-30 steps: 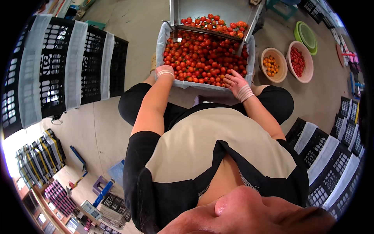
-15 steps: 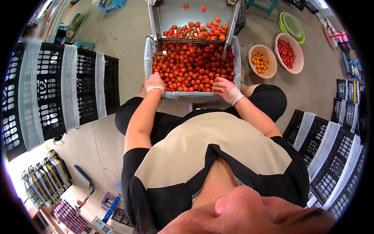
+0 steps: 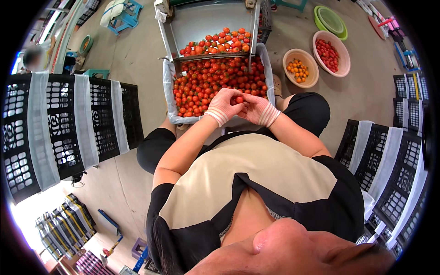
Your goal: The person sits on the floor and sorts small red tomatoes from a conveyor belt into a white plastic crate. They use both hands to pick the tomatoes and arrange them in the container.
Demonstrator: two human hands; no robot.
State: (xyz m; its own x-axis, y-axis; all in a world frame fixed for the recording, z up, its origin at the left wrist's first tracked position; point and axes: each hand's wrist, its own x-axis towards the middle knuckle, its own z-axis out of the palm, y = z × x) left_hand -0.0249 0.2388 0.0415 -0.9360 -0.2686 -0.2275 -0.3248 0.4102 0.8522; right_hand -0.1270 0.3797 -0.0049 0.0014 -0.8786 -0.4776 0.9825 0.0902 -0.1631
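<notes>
Red cherry tomatoes (image 3: 197, 87) fill a crate lined with a pale sheet (image 3: 169, 98) in front of me. Over its near right part my two hands meet, both with striped bands at the wrist. My left hand (image 3: 224, 103) has its fingers bent around a cherry tomato (image 3: 239, 99). Close against it, my right hand (image 3: 256, 109) curls its fingers at the same tomato; whether it holds one of its own is hidden. Above the crate's far side, a metal chute (image 3: 208, 20) carries more tomatoes at its lower lip.
To the right stand a peach basin (image 3: 313, 82) of orange tomatoes, a pink basin (image 3: 344, 50) of red ones and green basins (image 3: 343, 34). Black crates (image 3: 130, 114) line the left, more crates (image 3: 394, 160) the right. A blue stool (image 3: 133, 10) stands far left.
My hands have come together from the crate's two near corners, the left moving right and the right moving left, and now close at a tomato. Two tomatoes high on the chute have rolled down.
</notes>
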